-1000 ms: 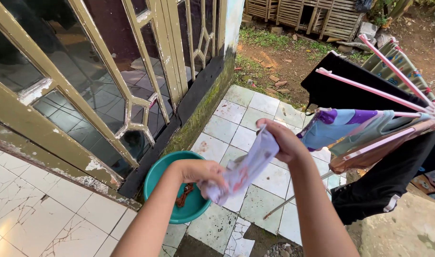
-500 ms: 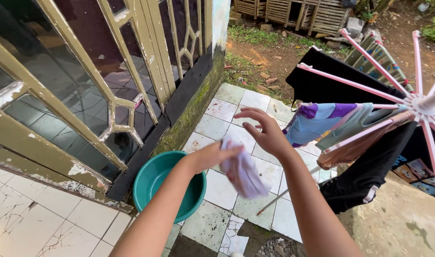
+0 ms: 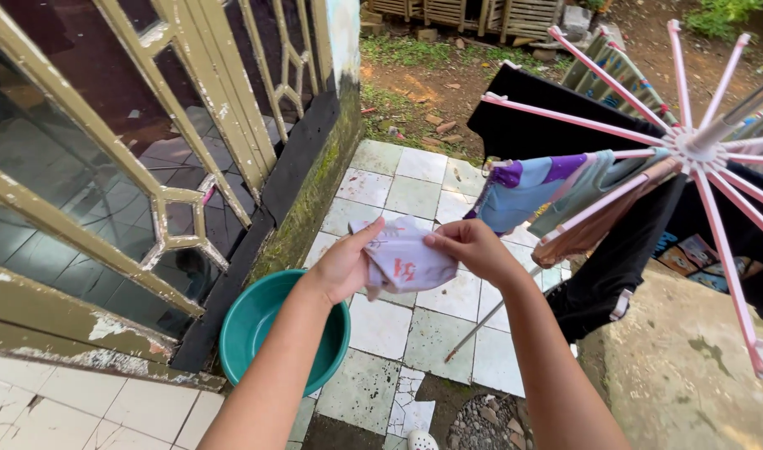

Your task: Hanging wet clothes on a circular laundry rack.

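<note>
Comparing with the frame half a second before: the right hand (image 3: 471,247), which had been open and clear of the cloth with fingers spread, was now pinched onto the small pale garment (image 3: 405,262). The garment, hanging limp and blurred from the left hand (image 3: 341,268) earlier, was now drawn out between both hands, its red print showing. Both hands sat higher and closer to the rack than before. The view had also shifted right, showing more of the pink umbrella drying rack (image 3: 690,148).

Hand pose: left forearm came up from bottom centre, palm turned inward, thumb on top of the garment's left edge, fingers closed under it. Right forearm came up from bottom right, wrist bent left, thumb and fingertips clamped on the garment's right edge. Both hands grasping, neither released.

Garment was held in the air over the white floor tiles (image 3: 415,197), just right of the green plastic basin (image 3: 265,321) by the window wall. A purple-and-blue garment (image 3: 523,190) and a black cloth (image 3: 540,129) hung on the rack near the right hand, not touching it.
</note>
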